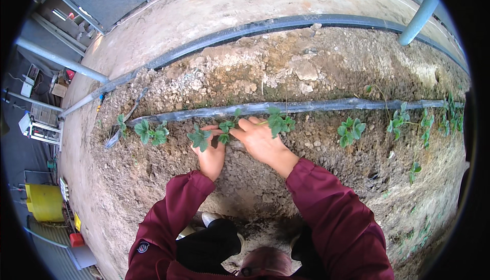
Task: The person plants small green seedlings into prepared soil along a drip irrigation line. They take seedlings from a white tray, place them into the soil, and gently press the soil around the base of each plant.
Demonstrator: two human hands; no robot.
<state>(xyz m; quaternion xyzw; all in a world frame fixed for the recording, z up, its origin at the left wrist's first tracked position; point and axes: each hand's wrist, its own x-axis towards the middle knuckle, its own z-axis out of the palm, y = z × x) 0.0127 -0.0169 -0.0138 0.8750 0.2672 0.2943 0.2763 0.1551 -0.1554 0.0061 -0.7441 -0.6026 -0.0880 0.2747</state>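
Note:
My left hand [211,153] is at the base of a small leafy plant [226,127], its fingertips partly behind the leaves of a neighbouring plant [199,138]. On the other side of the small plant, my right hand [260,138] rests low at the soil, thumb and fingers near its stem. More leaves [280,122] stand just beyond the right hand's fingers. Whether either hand pinches a stem cannot be told. A flat black drip hose [314,106] runs across the soil just past my fingertips.
Other leafy plants grow in the row at left [151,132] and right [350,130]. Behind the bed lie a long dark pipe [268,25] and a metal post [419,17]. A yellow container [45,202] and a red box [76,239] stand at far left.

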